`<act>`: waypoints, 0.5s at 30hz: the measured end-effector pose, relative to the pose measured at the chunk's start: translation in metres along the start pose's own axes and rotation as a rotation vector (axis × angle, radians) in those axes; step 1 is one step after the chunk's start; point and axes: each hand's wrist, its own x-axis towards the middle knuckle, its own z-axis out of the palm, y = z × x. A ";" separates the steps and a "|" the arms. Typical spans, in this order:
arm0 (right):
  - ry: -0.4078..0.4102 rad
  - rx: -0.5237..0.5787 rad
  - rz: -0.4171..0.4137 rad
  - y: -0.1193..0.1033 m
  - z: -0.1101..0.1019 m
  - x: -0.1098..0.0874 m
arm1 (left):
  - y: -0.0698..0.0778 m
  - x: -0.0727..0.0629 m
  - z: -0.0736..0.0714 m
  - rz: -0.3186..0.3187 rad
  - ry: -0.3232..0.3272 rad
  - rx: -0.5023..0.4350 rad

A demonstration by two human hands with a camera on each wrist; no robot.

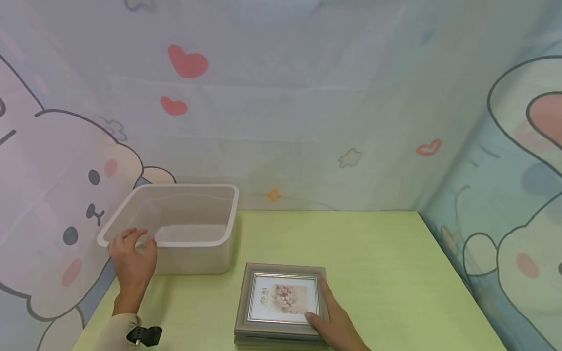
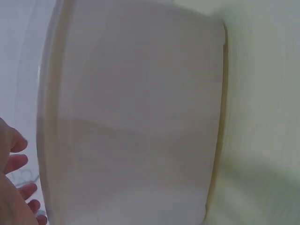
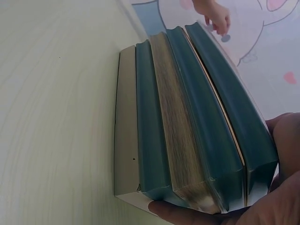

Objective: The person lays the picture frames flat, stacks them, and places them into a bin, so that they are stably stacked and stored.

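Right hand (image 1: 335, 324) — holds, thumb on top and fingers down the side, a stack of rectangular picture frames, the uppermost silvery-brown (image 1: 281, 302). Left hand (image 1: 131, 261) — fingers loosely bent, spread, beside a white rectangular plastic bin (image 1: 193, 244). Both articles on pale-green desk (image 1: 373, 268).
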 end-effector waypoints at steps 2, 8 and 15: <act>0.010 -0.008 -0.026 0.001 0.000 0.000 | -0.010 0.007 -0.003 -0.030 -0.028 0.067; 0.046 -0.078 -0.108 0.001 0.001 -0.001 | -0.032 0.025 -0.014 -0.111 -0.111 0.153; 0.133 -0.259 -0.248 0.002 0.005 0.001 | -0.044 0.042 -0.024 -0.269 -0.301 0.200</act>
